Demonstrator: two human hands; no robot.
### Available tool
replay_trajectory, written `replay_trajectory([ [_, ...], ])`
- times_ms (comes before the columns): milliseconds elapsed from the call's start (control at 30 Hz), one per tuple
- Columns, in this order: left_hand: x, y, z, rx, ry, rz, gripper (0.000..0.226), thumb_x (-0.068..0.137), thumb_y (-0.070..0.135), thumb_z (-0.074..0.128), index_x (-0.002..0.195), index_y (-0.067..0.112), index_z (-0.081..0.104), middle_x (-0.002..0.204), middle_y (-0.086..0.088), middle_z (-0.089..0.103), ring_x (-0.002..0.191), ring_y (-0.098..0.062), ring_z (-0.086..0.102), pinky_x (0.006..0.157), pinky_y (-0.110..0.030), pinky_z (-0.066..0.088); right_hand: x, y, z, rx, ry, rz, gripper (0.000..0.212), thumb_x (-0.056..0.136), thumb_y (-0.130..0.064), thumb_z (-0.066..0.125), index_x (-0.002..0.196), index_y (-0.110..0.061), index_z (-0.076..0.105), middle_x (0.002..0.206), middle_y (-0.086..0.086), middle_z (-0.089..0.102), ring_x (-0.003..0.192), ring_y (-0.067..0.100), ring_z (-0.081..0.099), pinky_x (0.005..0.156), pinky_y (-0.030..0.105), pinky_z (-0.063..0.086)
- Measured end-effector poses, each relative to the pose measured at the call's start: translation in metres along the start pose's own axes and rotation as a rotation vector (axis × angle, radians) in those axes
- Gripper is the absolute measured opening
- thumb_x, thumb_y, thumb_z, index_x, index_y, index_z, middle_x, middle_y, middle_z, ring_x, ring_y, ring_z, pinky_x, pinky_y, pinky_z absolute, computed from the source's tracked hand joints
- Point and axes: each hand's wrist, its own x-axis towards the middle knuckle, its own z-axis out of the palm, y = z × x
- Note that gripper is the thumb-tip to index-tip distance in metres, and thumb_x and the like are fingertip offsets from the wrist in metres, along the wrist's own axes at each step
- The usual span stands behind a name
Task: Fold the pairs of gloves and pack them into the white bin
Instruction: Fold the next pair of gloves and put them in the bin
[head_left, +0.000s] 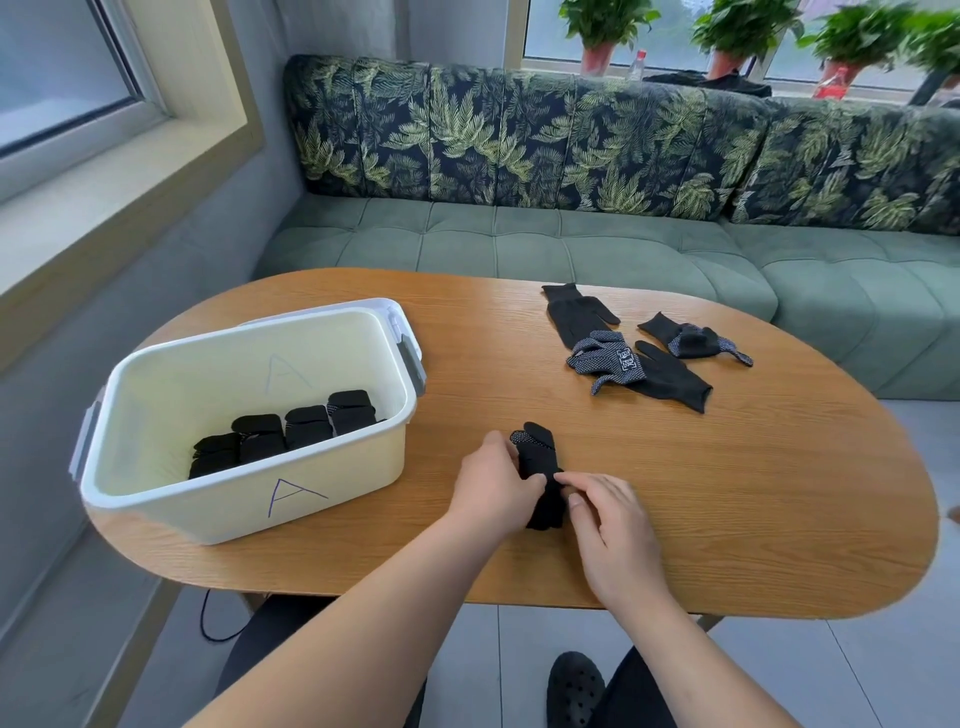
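Observation:
A black glove pair (540, 462) lies partly folded on the wooden table (727, 493), just right of the white bin (249, 509). My left hand (493, 483) grips its left side, fingers curled over the fabric. My right hand (608, 514) pinches its lower right edge. The bin is marked with a purple "A" and holds several folded black glove bundles (291, 431) in a row on its floor. Loose black gloves with white dots (623, 358) lie further back on the table, with another small crumpled glove (691, 338) to their right.
A green sofa with leaf-print cushions (571, 156) wraps the far side of the table. Potted plants (602, 31) and bottles stand on the window sill behind. My black shoe (574, 691) shows below the table's near edge.

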Motion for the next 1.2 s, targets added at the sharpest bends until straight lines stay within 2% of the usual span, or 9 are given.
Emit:
replay_trajectory([
  [200, -0.003, -0.004, -0.005, -0.452, -0.059, -0.188, 0.04, 0.085, 0.029, 0.088, 0.111, 0.031, 0.058, 0.113, -0.002, 0.073, 0.101, -0.023, 0.074, 0.087, -0.046, 0.066, 0.008, -0.003, -0.009, 0.305, 0.038, 0.24, 0.027, 0.11, -0.026, 0.054, 0.12, -0.042, 0.073, 0.118, -0.024, 0.073, 0.117, -0.009, 0.061, 0.099, 0.024, 0.049],
  [367, -0.02, 0.007, -0.029, -0.698, -0.123, -0.172, 0.041, 0.092, 0.016, 0.085, 0.121, 0.02, 0.058, 0.111, -0.014, 0.076, 0.086, -0.024, 0.081, 0.08, -0.046, 0.068, 0.018, -0.014, -0.019, 0.462, -0.018, 0.347, 0.021, 0.111, -0.033, 0.056, 0.119, -0.035, 0.075, 0.115, -0.023, 0.076, 0.117, -0.004, 0.064, 0.097, 0.023, 0.047],
  [433, -0.029, 0.017, -0.043, -0.744, -0.145, -0.139, 0.04, 0.094, 0.013, 0.083, 0.123, 0.016, 0.057, 0.111, -0.016, 0.076, 0.083, -0.024, 0.082, 0.078, -0.045, 0.068, 0.025, -0.021, -0.024, 0.54, -0.026, 0.408, 0.024, 0.11, -0.037, 0.055, 0.121, -0.029, 0.075, 0.116, -0.016, 0.078, 0.117, 0.006, 0.068, 0.096, 0.025, 0.048],
  [567, -0.038, 0.034, -0.068, -0.742, -0.107, -0.063, 0.038, 0.093, 0.015, 0.084, 0.121, 0.015, 0.059, 0.111, -0.015, 0.075, 0.085, -0.024, 0.081, 0.075, -0.04, 0.068, 0.039, -0.055, -0.035, 0.779, -0.147, 0.461, 0.041, 0.109, -0.05, 0.05, 0.128, -0.021, 0.072, 0.117, 0.003, 0.08, 0.11, 0.024, 0.075, 0.097, 0.046, 0.055],
  [733, -0.043, 0.042, -0.093, -0.763, -0.043, 0.007, 0.04, 0.091, 0.016, 0.086, 0.121, 0.013, 0.06, 0.109, -0.017, 0.076, 0.086, -0.025, 0.081, 0.076, -0.041, 0.068, 0.055, -0.108, -0.044, 1.085, -0.251, 0.355, 0.039, 0.104, -0.036, 0.059, 0.134, -0.014, 0.071, 0.129, 0.014, 0.076, 0.109, 0.022, 0.072, 0.095, 0.042, 0.056],
  [833, -0.047, 0.043, -0.112, -0.771, 0.011, 0.055, 0.04, 0.089, 0.015, 0.087, 0.119, 0.012, 0.062, 0.105, -0.017, 0.076, 0.087, -0.025, 0.08, 0.072, -0.039, 0.068, 0.066, -0.128, -0.041, 1.082, -0.235, 0.289, 0.041, 0.099, -0.019, 0.07, 0.139, -0.011, 0.066, 0.132, 0.014, 0.074, 0.115, 0.024, 0.072, 0.102, 0.044, 0.055],
  [967, -0.052, 0.035, -0.144, -0.731, 0.082, 0.095, 0.04, 0.087, 0.017, 0.09, 0.117, 0.013, 0.064, 0.105, -0.016, 0.074, 0.089, -0.026, 0.08, 0.077, -0.044, 0.068, 0.074, -0.154, -0.029, 1.04, -0.278, 0.238, 0.041, 0.099, -0.014, 0.071, 0.14, -0.012, 0.066, 0.13, 0.013, 0.076, 0.125, 0.032, 0.07, 0.107, 0.05, 0.056],
  [1067, -0.057, 0.028, -0.166, -0.704, 0.093, 0.092, 0.04, 0.088, 0.018, 0.089, 0.119, 0.011, 0.064, 0.111, -0.02, 0.073, 0.089, -0.028, 0.081, 0.073, -0.039, 0.068, 0.079, -0.172, -0.019, 0.985, -0.284, 0.212, 0.046, 0.098, -0.015, 0.075, 0.142, -0.017, 0.063, 0.125, 0.012, 0.078, 0.121, 0.034, 0.072, 0.107, 0.055, 0.056],
  [1200, -0.063, 0.008, -0.202, -0.677, 0.119, 0.05, 0.042, 0.09, 0.02, 0.088, 0.121, 0.007, 0.064, 0.106, -0.021, 0.076, 0.081, -0.028, 0.081, 0.068, -0.033, 0.066, 0.085, -0.204, 0.002, 0.863, -0.315, 0.172, 0.045, 0.098, -0.018, 0.078, 0.137, -0.027, 0.059, 0.113, 0.006, 0.082, 0.107, 0.028, 0.078, 0.099, 0.051, 0.061],
])
